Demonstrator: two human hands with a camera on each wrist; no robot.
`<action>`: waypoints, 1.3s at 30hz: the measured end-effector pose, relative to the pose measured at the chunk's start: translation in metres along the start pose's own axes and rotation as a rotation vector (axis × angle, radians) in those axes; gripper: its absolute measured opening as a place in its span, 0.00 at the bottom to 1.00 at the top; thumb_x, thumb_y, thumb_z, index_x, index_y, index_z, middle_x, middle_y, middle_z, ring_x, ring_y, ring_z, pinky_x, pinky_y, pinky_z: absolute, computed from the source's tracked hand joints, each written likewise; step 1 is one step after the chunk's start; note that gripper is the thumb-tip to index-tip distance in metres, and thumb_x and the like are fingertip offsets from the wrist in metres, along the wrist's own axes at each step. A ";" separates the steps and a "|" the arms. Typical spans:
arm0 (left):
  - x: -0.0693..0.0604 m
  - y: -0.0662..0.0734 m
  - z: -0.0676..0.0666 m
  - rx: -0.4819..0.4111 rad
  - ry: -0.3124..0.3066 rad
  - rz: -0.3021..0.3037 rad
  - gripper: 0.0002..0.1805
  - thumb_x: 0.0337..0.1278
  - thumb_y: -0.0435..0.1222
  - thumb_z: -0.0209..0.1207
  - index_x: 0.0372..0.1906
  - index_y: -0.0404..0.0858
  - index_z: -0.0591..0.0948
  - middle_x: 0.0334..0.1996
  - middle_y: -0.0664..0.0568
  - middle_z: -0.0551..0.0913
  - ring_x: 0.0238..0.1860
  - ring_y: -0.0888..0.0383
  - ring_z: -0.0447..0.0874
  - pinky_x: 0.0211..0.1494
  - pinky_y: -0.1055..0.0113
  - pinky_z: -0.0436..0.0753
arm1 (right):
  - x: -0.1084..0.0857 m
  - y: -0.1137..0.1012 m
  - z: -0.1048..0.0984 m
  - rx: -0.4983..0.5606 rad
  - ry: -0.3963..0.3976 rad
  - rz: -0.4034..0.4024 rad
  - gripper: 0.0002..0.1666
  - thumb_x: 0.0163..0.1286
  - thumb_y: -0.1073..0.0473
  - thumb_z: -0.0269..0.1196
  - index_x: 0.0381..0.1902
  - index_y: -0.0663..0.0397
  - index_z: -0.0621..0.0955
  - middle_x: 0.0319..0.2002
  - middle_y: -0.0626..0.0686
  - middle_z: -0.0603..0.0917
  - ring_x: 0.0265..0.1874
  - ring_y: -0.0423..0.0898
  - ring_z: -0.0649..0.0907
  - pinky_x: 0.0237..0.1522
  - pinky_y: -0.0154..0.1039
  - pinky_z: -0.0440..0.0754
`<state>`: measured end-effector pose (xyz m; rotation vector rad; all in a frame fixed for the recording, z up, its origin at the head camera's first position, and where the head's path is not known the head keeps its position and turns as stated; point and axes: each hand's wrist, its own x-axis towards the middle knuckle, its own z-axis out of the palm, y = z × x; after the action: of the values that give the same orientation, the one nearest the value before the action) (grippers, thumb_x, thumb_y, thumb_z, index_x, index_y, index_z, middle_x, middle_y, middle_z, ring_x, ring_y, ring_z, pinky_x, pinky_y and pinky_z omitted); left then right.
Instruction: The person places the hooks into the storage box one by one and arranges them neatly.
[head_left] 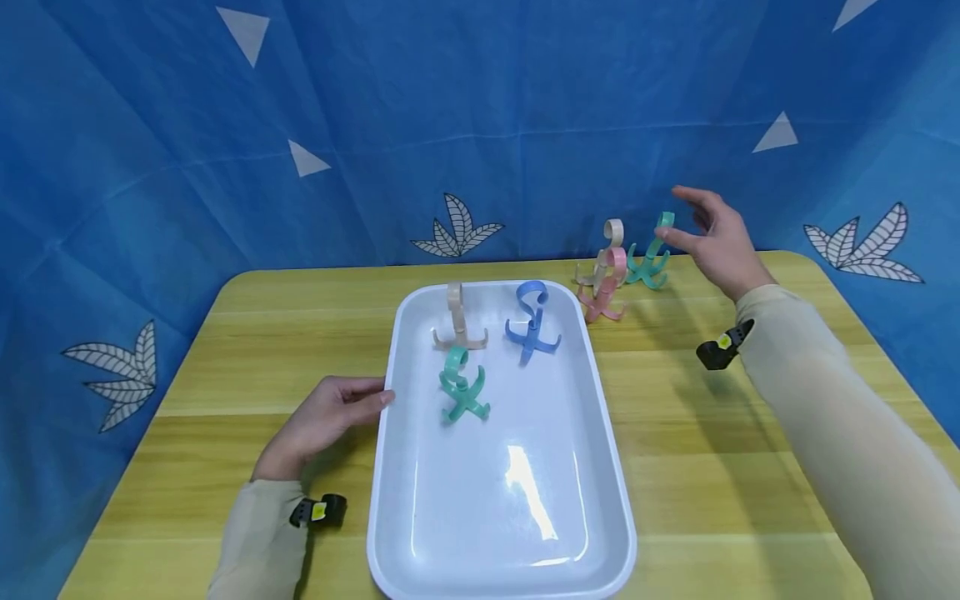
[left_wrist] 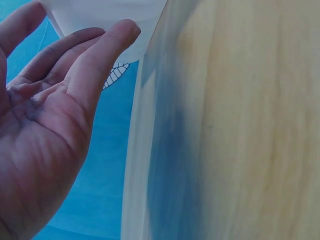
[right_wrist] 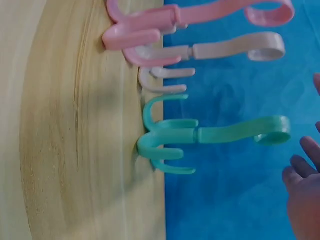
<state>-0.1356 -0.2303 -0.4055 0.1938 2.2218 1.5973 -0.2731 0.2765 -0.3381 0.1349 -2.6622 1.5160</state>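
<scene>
My left hand (head_left: 324, 422) touches the left rim of the white tray (head_left: 525, 483) with extended fingers; in the left wrist view the hand (left_wrist: 50, 120) looks relaxed at the tray's edge. A beige hook (head_left: 457, 312), a blue hook (head_left: 532, 329) and a green hook (head_left: 465, 395) are in the tray. At the table's back right, my right hand (head_left: 723, 246) is spread beside the curled top of another green hook (head_left: 647, 268). That hook (right_wrist: 170, 136) stands upright on its prongs, and in the right wrist view the fingers are apart beyond its loop. Whether they touch is unclear.
Just left of that green hook stand a pink hook (head_left: 602, 298) and a beige hook (head_left: 602, 267), close together near the tray's back right corner. Behind the wooden table (head_left: 300, 325) hangs a blue cloth (head_left: 375, 100) with white triangles and leaf prints.
</scene>
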 end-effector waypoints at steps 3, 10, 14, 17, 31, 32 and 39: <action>-0.001 0.000 -0.001 0.010 0.005 -0.005 0.27 0.66 0.45 0.62 0.61 0.29 0.78 0.53 0.41 0.83 0.52 0.50 0.82 0.57 0.60 0.80 | 0.008 0.003 0.001 -0.006 -0.032 0.033 0.43 0.73 0.48 0.60 0.79 0.45 0.54 0.78 0.49 0.48 0.75 0.52 0.49 0.74 0.50 0.49; 0.000 0.000 0.000 -0.016 -0.001 0.005 0.27 0.66 0.44 0.62 0.61 0.28 0.77 0.54 0.40 0.82 0.52 0.49 0.82 0.56 0.60 0.81 | 0.011 0.016 0.006 0.116 0.086 0.071 0.36 0.73 0.54 0.62 0.74 0.52 0.64 0.72 0.53 0.63 0.72 0.49 0.61 0.71 0.45 0.62; 0.001 -0.001 0.000 -0.049 -0.018 0.010 0.27 0.67 0.42 0.61 0.62 0.26 0.76 0.54 0.38 0.81 0.52 0.48 0.82 0.55 0.61 0.82 | 0.012 0.023 0.006 0.188 0.107 0.090 0.34 0.71 0.56 0.64 0.72 0.53 0.67 0.70 0.54 0.66 0.69 0.48 0.65 0.68 0.44 0.67; 0.001 -0.001 -0.001 -0.049 -0.020 0.015 0.27 0.67 0.42 0.61 0.62 0.26 0.76 0.54 0.38 0.81 0.52 0.48 0.83 0.54 0.62 0.82 | 0.014 0.024 0.007 0.220 0.097 0.096 0.35 0.70 0.56 0.64 0.72 0.53 0.67 0.69 0.54 0.67 0.68 0.48 0.67 0.68 0.43 0.68; 0.001 -0.002 -0.003 -0.037 -0.019 0.012 0.27 0.67 0.43 0.61 0.62 0.27 0.76 0.54 0.38 0.81 0.52 0.48 0.82 0.55 0.61 0.82 | 0.016 0.026 0.014 0.115 0.120 0.072 0.29 0.72 0.59 0.63 0.69 0.54 0.72 0.66 0.55 0.70 0.65 0.48 0.72 0.63 0.44 0.74; 0.001 -0.002 -0.003 -0.036 -0.018 0.012 0.27 0.67 0.43 0.61 0.62 0.27 0.76 0.54 0.38 0.81 0.52 0.48 0.82 0.55 0.61 0.82 | 0.016 0.025 0.014 0.109 0.124 0.065 0.29 0.72 0.58 0.63 0.68 0.54 0.72 0.65 0.55 0.70 0.64 0.48 0.72 0.62 0.43 0.75; 0.002 -0.003 -0.003 -0.041 -0.017 0.012 0.27 0.68 0.42 0.61 0.62 0.26 0.76 0.55 0.38 0.81 0.51 0.49 0.83 0.54 0.61 0.82 | 0.013 0.020 0.010 0.110 0.162 0.032 0.27 0.70 0.57 0.65 0.66 0.52 0.74 0.62 0.53 0.73 0.61 0.45 0.74 0.50 0.34 0.77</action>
<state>-0.1380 -0.2334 -0.4077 0.2094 2.1771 1.6397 -0.2880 0.2773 -0.3588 -0.0242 -2.4693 1.6088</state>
